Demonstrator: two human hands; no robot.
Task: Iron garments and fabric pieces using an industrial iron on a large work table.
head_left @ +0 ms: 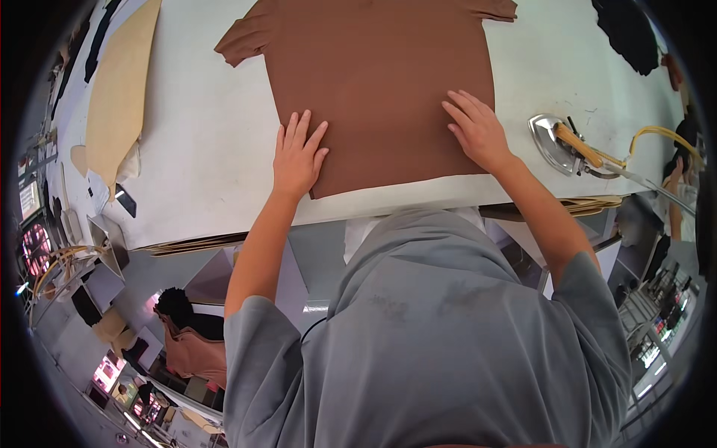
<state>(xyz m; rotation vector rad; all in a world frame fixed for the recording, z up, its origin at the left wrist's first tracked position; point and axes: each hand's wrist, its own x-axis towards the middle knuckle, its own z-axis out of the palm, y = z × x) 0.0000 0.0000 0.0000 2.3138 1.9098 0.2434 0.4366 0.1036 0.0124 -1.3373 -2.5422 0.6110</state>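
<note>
Fingers parted, gripping nothing, left hand (299,158) and right hand (478,133) touch brown short-sleeved shirt (385,104) edges; table (205,138) spreads centre-left.

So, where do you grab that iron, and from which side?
Probably by its wooden handle, with the right hand coming from the left and above. The handle is a long bar, uncovered on top of the silver iron. The yellow hose leads off to the right, so the left looks clearer.
</note>
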